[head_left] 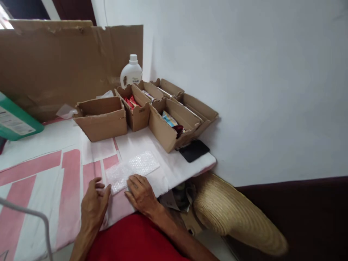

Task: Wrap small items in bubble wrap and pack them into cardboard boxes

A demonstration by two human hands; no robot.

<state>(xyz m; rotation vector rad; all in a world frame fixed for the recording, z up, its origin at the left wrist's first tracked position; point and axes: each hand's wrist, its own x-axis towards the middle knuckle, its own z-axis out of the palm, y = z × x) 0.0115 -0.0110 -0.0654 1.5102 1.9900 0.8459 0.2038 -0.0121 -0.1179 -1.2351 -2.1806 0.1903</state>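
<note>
A clear bubble wrap sheet [145, 163] lies flat on the pink and white cloth in front of me. Just off its left end is my left hand [95, 203], fingers curved and thumb spread apart, with nothing visible between them. My right hand [141, 192] rests palm down at the near edge of the wrap, its fingertips touching the plastic and its thumb apart. Beyond the wrap stands an open cardboard box [104, 125], whose inside I mostly cannot see.
Several more open cardboard boxes hold packets, including red packets [132, 102] and a blue packet [170, 119]. A white jug [132, 70] stands behind; a green container [16, 117] is far left. A black flat object [193, 150] lies near the table edge, above a straw hat [231, 210].
</note>
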